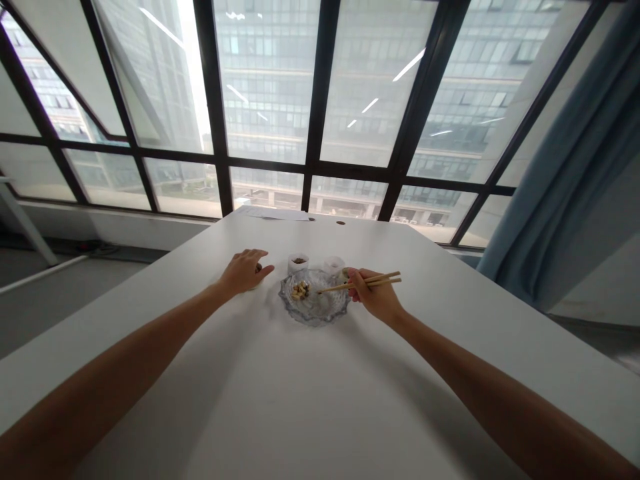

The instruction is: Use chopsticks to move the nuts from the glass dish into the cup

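Observation:
My right hand [373, 293] is closed around a pair of wooden chopsticks [333, 289], whose tips reach down into a clear glass dish [315, 321] with a scalloped rim. Small pale and brown pieces [301, 291], perhaps nuts or beans, are heaped at the left of the dish. A tiny dark bit is by the chopstick tips; I cannot tell if they grip it. Left of the dish, my left hand [241, 272] rests on the table with thumb and forefinger apart. A small dark brown thing [259, 268] shows between them, partly hidden.
Behind the dish stand a small white cup [299, 265] with dark contents and another white cup [334, 263]. Papers [277, 215] lie at the far edge of the white table [280, 400], near two round holes. Windows [270, 80] and a blue curtain [565, 160] lie beyond.

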`<state>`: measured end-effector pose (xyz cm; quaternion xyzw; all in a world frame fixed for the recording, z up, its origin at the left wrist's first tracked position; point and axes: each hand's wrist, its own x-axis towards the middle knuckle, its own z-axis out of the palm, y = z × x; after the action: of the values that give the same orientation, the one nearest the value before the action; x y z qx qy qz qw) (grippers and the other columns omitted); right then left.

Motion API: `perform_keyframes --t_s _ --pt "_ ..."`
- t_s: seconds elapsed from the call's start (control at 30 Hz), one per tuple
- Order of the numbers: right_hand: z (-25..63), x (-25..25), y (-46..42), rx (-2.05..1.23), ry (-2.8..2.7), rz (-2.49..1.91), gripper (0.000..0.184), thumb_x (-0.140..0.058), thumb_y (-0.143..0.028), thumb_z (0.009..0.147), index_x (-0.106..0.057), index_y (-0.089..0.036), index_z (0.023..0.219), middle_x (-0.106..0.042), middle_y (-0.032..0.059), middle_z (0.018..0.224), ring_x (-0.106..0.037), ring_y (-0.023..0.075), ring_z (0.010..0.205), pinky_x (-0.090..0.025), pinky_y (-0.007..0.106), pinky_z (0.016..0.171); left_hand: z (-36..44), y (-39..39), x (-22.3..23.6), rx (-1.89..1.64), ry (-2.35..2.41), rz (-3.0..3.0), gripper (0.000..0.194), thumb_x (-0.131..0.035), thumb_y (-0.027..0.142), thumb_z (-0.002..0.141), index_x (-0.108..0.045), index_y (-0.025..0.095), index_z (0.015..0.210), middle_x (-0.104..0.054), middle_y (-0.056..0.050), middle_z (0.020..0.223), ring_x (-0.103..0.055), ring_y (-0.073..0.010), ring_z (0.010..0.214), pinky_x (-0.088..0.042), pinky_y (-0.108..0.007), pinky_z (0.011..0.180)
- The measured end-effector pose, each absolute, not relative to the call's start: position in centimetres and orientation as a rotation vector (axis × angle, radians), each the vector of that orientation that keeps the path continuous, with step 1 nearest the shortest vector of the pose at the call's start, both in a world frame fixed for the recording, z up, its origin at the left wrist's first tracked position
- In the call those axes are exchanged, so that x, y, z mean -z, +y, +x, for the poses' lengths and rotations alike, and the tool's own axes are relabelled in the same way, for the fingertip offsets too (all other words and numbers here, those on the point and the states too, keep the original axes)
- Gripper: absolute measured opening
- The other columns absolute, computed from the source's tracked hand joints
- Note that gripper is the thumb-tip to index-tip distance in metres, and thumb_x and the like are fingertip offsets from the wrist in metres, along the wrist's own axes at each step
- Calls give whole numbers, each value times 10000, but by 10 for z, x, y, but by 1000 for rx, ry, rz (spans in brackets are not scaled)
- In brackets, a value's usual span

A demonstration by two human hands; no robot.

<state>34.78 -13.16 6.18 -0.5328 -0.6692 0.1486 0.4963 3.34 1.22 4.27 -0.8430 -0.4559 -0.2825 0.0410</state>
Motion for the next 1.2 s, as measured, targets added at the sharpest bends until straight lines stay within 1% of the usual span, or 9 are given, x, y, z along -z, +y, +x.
perform_keyframes --t_s 0.13,0.23,0.47,0.6,0.87,1.0,1.2 --pt "344 -74 -141 -183 -1853 -1309 623 -415 -736 954 -563 -220 638 -638 34 540 -594 155 470 -437 245 424 27 11 -30 922 -1394 -2520 472 -519 499 931 -641 175 1253 -681 -144 1303 -600 -330 1234 -458 -487 1052" --pt "343 -81 -146 -120 -1896 -1314 612 -403 -698 977 -561 -221 627 -636 33 536 -599 153 476 -444 248 450 25 10 -23 978 -1381 -2475 452 -526 497 936 -644 177 1233 -689 -145 1271 -612 -334 1206 -468 -488 1028" --pt "352 -77 -144 -216 -1779 -1383 603 -448 -723 939 -596 -212 655 -675 53 570 -636 177 474 -472 266 438 21 12 -10 1050 -1404 -2453 466 -540 503 921 -631 162 1226 -694 -137 1223 -626 -321 1139 -490 -464 998" --pt "354 -75 -143 -233 -1835 -1352 578 -445 -694 955 -583 -214 663 -677 48 569 -643 173 464 -481 262 440 21 12 -7 1081 -1412 -2449 468 -551 501 911 -627 171 1232 -692 -130 1214 -623 -314 1134 -497 -441 995" --pt "359 -70 -141 -235 -1845 -1318 551 -462 -656 966 -569 -219 647 -680 45 568 -646 168 457 -494 259 444 22 13 -4 1110 -1429 -2437 468 -550 491 911 -619 168 1243 -690 -135 1213 -620 -315 1132 -500 -441 996" --pt "359 -69 -138 -231 -1831 -1289 559 -477 -673 957 -592 -213 661 -671 47 564 -638 170 470 -485 259 436 22 13 -3 1121 -1411 -2443 469 -545 494 917 -617 162 1240 -688 -135 1213 -616 -317 1138 -496 -444 1004" --pt "352 -68 -133 -280 -1815 -1294 610 -465 -756 921 -596 -214 674 -665 49 567 -633 177 477 -498 268 439 23 12 -4 1126 -1416 -2438 466 -547 490 918 -618 161 1240 -689 -131 1201 -620 -312 1119 -503 -444 993"
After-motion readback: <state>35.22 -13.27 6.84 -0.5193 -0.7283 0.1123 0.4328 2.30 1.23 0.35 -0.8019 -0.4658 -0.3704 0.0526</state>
